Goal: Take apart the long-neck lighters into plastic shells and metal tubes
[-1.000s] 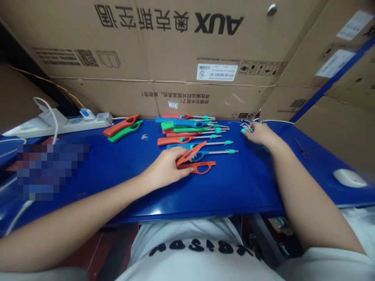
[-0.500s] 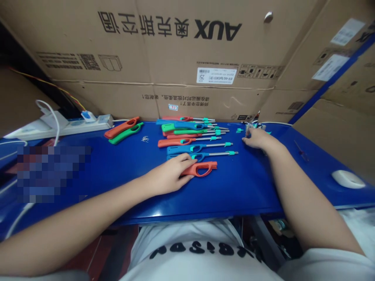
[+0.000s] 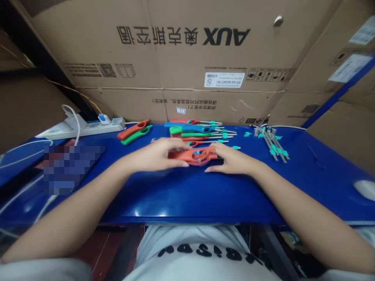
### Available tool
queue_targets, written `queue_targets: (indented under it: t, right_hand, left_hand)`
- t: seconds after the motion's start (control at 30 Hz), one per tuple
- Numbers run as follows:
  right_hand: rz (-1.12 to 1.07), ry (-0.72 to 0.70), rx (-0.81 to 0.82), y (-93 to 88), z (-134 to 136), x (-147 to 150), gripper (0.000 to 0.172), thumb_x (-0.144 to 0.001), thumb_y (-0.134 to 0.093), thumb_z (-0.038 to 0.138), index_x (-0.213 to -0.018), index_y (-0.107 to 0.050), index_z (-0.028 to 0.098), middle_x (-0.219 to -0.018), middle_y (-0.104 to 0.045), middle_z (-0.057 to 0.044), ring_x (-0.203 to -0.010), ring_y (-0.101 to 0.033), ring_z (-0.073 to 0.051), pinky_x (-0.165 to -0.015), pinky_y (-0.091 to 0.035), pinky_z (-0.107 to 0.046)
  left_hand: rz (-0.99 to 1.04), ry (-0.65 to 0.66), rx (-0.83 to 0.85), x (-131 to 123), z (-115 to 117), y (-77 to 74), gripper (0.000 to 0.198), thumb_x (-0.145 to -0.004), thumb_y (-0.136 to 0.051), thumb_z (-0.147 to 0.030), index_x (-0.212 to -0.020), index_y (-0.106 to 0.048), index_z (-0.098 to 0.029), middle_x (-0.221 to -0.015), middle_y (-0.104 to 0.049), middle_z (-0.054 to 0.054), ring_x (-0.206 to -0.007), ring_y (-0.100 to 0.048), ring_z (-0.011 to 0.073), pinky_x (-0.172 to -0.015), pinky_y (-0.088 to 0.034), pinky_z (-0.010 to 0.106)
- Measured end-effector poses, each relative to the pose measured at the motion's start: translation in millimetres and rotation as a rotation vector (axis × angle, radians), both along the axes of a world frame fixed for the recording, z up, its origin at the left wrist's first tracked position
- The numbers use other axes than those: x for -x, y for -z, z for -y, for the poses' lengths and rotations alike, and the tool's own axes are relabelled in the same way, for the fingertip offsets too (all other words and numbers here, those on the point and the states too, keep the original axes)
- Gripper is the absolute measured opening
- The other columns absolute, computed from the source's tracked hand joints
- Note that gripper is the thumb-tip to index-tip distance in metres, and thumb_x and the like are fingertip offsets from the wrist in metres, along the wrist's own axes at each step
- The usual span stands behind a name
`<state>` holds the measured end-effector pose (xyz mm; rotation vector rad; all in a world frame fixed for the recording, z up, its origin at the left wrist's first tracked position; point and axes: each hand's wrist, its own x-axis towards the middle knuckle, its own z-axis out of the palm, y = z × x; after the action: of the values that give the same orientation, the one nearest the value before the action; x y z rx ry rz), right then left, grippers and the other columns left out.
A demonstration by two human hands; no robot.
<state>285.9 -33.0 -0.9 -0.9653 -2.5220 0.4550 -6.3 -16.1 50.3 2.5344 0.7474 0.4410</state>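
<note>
An orange plastic lighter handle shell point(image 3: 197, 155) lies on the blue table point(image 3: 187, 191) in front of me. My left hand point(image 3: 156, 155) grips its left end with curled fingers. My right hand point(image 3: 230, 160) holds its right end, fingers bent over it. Just behind lies a row of assembled long lighters point(image 3: 202, 132) in blue, green and orange with metal tubes pointing right.
Loose metal tubes with teal caps point(image 3: 274, 144) lie at the right. An orange and a green handle shell point(image 3: 134, 132) sit at the left by a white power strip point(image 3: 82, 125). Cardboard boxes point(image 3: 187, 58) wall the back. A white object point(image 3: 365, 188) is far right.
My right hand has left the tube pile at the right and come to the orange shell. My left hand now grips the shell with it; the view shifted slightly.
</note>
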Motion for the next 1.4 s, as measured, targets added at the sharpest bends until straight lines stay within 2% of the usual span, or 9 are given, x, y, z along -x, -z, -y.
queue_targets:
  t: [0.17, 0.27, 0.37, 0.53, 0.8, 1.07, 1.2, 1.3, 1.4]
  right_hand:
    - [0.026, 0.016, 0.072, 2.1, 2, 3, 0.035, -0.091, -0.067, 0.05, -0.113, -0.066, 0.022, -0.111, -0.066, -0.011, -0.104, -0.061, -0.027, -0.088, -0.052, -0.041]
    - [0.013, 0.024, 0.092, 2.9, -1, -2, 0.033, -0.091, -0.067, 0.049, -0.109, -0.066, 0.022, -0.111, -0.065, -0.011, -0.104, -0.061, -0.027, -0.087, -0.052, -0.04]
    - [0.01, 0.041, 0.11, 4.0, -3, -7, 0.034, -0.089, -0.068, 0.049, -0.109, -0.066, 0.021, -0.11, -0.065, -0.011, -0.102, -0.061, -0.027, -0.085, -0.052, -0.04]
    - [0.025, 0.054, 0.111, 4.2, -4, -10, 0.034, -0.088, -0.069, 0.049, -0.108, -0.066, 0.022, -0.108, -0.065, -0.011, -0.1, -0.06, -0.026, -0.084, -0.052, -0.04]
    - [0.035, 0.056, 0.107, 1.5, -2, -9, 0.032, -0.09, -0.067, 0.046, -0.109, -0.065, 0.02, -0.11, -0.062, -0.011, -0.097, -0.061, -0.025, -0.083, -0.052, -0.039]
    - [0.082, 0.035, 0.039, -2.0, -1, -11, 0.029, -0.092, -0.065, 0.043, -0.109, -0.067, 0.02, -0.111, -0.063, -0.012, -0.106, -0.06, -0.027, -0.091, -0.051, -0.041]
    - [0.118, 0.079, 0.02, -5.6, 4, -6, 0.04, -0.088, -0.069, 0.052, -0.113, -0.064, 0.021, -0.113, -0.065, -0.011, -0.106, -0.061, -0.028, -0.089, -0.05, -0.04]
    - [0.138, 0.137, -0.006, -6.4, 8, 1, 0.045, -0.086, -0.071, 0.057, -0.111, -0.062, 0.021, -0.111, -0.065, -0.01, -0.101, -0.062, -0.028, -0.084, -0.05, -0.039]
    - [0.142, 0.129, 0.001, -4.5, 10, 7, 0.036, -0.089, -0.07, 0.05, -0.106, -0.059, 0.02, -0.109, -0.064, -0.01, -0.099, -0.061, -0.026, -0.083, -0.049, -0.038]
  left_hand:
    - [-0.027, -0.569, -0.461, 44, -52, -8.0, 0.041, -0.091, -0.06, -0.042, -0.12, -0.069, -0.014, -0.105, -0.066, 0.013, -0.097, -0.061, 0.0273, -0.088, -0.046, 0.037]
    - [-0.17, -0.816, -0.509, 77, -83, -2.1, 0.035, -0.089, -0.059, -0.034, -0.114, -0.071, -0.013, -0.102, -0.064, 0.015, -0.092, -0.06, 0.0279, -0.083, -0.044, 0.036]
    - [-0.308, -0.911, -0.403, 99, -101, 8.7, 0.032, -0.088, -0.06, -0.036, -0.105, -0.073, -0.013, -0.094, -0.067, 0.016, -0.086, -0.062, 0.0287, -0.073, -0.041, 0.034]
    - [-0.322, -0.893, -0.299, 102, -108, 19.9, 0.046, -0.083, -0.064, -0.052, -0.103, -0.076, -0.012, -0.093, -0.072, 0.018, -0.084, -0.065, 0.0312, -0.066, -0.038, 0.035]
    - [-0.356, -0.863, -0.169, 97, -102, 16.1, 0.042, -0.075, -0.072, -0.051, -0.099, -0.078, -0.018, -0.092, -0.075, 0.013, -0.082, -0.068, 0.0298, -0.065, -0.04, 0.032]
    - [-0.418, -1.004, -0.196, 102, -105, 21.1, 0.046, -0.079, -0.067, -0.054, -0.108, -0.073, -0.019, -0.101, -0.074, 0.015, -0.092, -0.069, 0.0323, -0.073, -0.048, 0.033]
    - [-0.368, -1.016, -0.28, 91, -97, 13.8, 0.042, -0.084, -0.065, -0.046, -0.111, -0.071, -0.014, -0.113, -0.069, 0.02, -0.103, -0.066, 0.035, -0.082, -0.05, 0.038]
    - [-0.158, -0.918, -0.455, 63, -76, 6.9, 0.031, -0.091, -0.057, -0.036, -0.109, -0.07, -0.015, -0.116, -0.066, 0.016, -0.106, -0.064, 0.029, -0.089, -0.049, 0.036]
    - [0.041, -0.643, -0.556, 25, -44, 7.0, 0.029, -0.096, -0.051, -0.037, -0.091, -0.07, -0.016, -0.097, -0.067, 0.009, -0.094, -0.064, 0.0236, -0.084, -0.05, 0.034]
